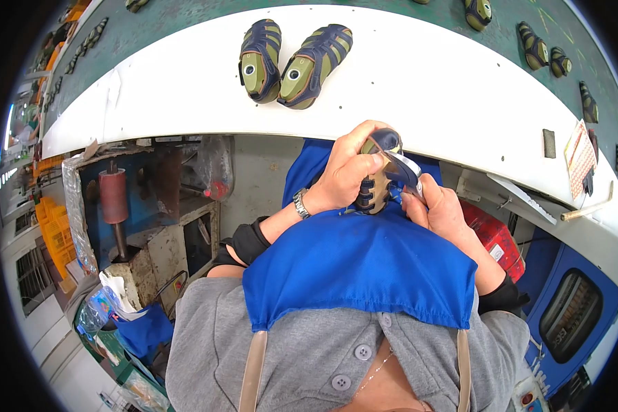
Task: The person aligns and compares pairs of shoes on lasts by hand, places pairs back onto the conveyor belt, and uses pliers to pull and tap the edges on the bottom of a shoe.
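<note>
In front of the blue apron [357,264], my left hand [347,172] is closed around a small strapped sandal [372,192] in navy and tan. The fingers lie over its far end and the thumb presses on its side. My right hand [436,206] is closed at the sandal's right side, with a dark, pale-edged curved piece [405,169] between the hands. Whether that piece is a strap of the sandal or a separate tool I cannot tell. A finished-looking pair of navy and olive sandals [312,65] stands on the white worktop [185,89], beyond my hands.
More sandals [533,47] lie along the green surface [419,22] behind the worktop. To the right are a dark pad [548,143], a printed sheet [578,159] and a stick [587,210]. A machine with a red roller [113,197] stands at left, below the worktop.
</note>
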`<state>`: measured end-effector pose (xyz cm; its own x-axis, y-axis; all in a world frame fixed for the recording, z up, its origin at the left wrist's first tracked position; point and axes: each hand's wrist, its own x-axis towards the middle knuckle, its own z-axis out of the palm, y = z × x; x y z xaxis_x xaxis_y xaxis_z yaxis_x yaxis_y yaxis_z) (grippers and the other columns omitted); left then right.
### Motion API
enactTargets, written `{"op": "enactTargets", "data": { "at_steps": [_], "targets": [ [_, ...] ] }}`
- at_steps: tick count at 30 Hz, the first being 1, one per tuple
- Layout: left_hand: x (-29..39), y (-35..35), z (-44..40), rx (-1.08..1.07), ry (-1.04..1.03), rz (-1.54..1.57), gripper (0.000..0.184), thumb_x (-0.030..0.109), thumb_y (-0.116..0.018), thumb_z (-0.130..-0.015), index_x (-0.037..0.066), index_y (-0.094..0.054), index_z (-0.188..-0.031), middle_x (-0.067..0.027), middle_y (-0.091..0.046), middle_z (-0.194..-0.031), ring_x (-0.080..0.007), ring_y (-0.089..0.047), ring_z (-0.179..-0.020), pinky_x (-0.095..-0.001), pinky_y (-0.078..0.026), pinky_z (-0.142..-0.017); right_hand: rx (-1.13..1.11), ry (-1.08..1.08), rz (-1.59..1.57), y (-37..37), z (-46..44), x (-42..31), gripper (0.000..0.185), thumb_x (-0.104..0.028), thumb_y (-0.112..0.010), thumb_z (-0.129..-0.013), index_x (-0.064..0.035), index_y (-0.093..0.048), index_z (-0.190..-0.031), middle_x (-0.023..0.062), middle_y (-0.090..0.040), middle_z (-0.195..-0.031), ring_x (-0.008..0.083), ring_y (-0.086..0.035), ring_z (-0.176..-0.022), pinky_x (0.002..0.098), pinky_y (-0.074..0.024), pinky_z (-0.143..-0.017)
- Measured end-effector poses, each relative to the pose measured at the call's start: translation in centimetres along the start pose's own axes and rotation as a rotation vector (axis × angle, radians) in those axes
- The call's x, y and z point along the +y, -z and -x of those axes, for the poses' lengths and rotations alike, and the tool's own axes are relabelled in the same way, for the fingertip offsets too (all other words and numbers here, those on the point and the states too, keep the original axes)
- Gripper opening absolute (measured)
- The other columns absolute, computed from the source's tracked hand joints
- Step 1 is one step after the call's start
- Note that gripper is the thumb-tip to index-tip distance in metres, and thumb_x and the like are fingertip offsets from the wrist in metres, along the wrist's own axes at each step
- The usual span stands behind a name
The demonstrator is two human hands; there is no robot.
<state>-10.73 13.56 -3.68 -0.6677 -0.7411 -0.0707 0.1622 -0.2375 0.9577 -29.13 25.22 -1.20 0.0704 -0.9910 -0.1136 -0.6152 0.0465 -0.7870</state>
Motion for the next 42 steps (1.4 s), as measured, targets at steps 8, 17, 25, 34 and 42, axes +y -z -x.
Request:
{"op": "enactTargets", "data": {
  "at_steps": [8,17,25,34,42],
  "targets": [
    [-2.7,0.3,0.4,0.041,0.037,0.144,0.046,0.026,-0.053,-0.083,0.003,-0.036,-0.12,-0.021,-0.062,-0.109,-0.025,-0.064,-0.102,-0.0381,-0.051,-0.091,-0.209,-0.099,0.243,2.8,-0.7,-2.2,0.027,-0.026,-0.061,-0.095,-0.0032,-0.048,-0.102,0.0204,-0.062,-0.068,0.0396,-0.065,-0.066,0.0486,-0.0505,-0.057],
    [-3.0,0.3,0.5,0.026,0.09,0.183,0.045,0.028,-0.054,-0.083,0.002,-0.04,-0.117,-0.0229,-0.064,-0.109,-0.0265,-0.064,-0.103,-0.0396,-0.051,-0.091,-0.28,-0.066,0.463,3.9,-1.1,-3.1,0.027,-0.023,-0.06,-0.095,-0.0012,-0.044,-0.094,0.0184,-0.06,-0.062,0.0383,-0.064,-0.059,0.0469,-0.0497,-0.051],
    [-1.8,-0.2,0.1,0.032,0.099,0.087,0.035,0.034,-0.042,-0.104,0.001,-0.043,-0.117,-0.0195,-0.064,-0.109,-0.0216,-0.063,-0.103,-0.036,-0.05,-0.093,-0.232,-0.019,0.427,4.1,-0.9,-2.7,0.022,-0.014,-0.06,-0.093,0.001,-0.045,-0.099,0.0225,-0.063,-0.074,0.0396,-0.065,-0.07,0.0475,-0.0512,-0.059],
    [-1.6,-0.5,0.4,0.123,-0.021,-0.146,0.026,0.025,-0.048,-0.104,0.002,-0.049,-0.115,-0.0096,-0.062,-0.1,-0.013,-0.057,-0.09,-0.0299,-0.048,-0.082,-0.303,-0.242,-0.244,7.2,0.1,-2.1,0.027,-0.007,-0.049,-0.096,0.0037,-0.049,-0.121,0.0172,-0.069,-0.093,0.0277,-0.069,-0.081,0.038,-0.0556,-0.071],
    [-2.0,0.0,0.0,0.157,-0.031,-0.327,0.027,0.023,-0.053,-0.1,0.005,-0.047,-0.12,-0.0083,-0.061,-0.095,-0.0142,-0.057,-0.08,-0.0318,-0.048,-0.072,-0.28,-0.361,-0.37,6.3,-1.0,-1.7,0.024,-0.009,-0.047,-0.097,0.0017,-0.055,-0.117,0.0094,-0.067,-0.091,0.0107,-0.063,-0.073,0.022,-0.05,-0.055]
  ]
}}
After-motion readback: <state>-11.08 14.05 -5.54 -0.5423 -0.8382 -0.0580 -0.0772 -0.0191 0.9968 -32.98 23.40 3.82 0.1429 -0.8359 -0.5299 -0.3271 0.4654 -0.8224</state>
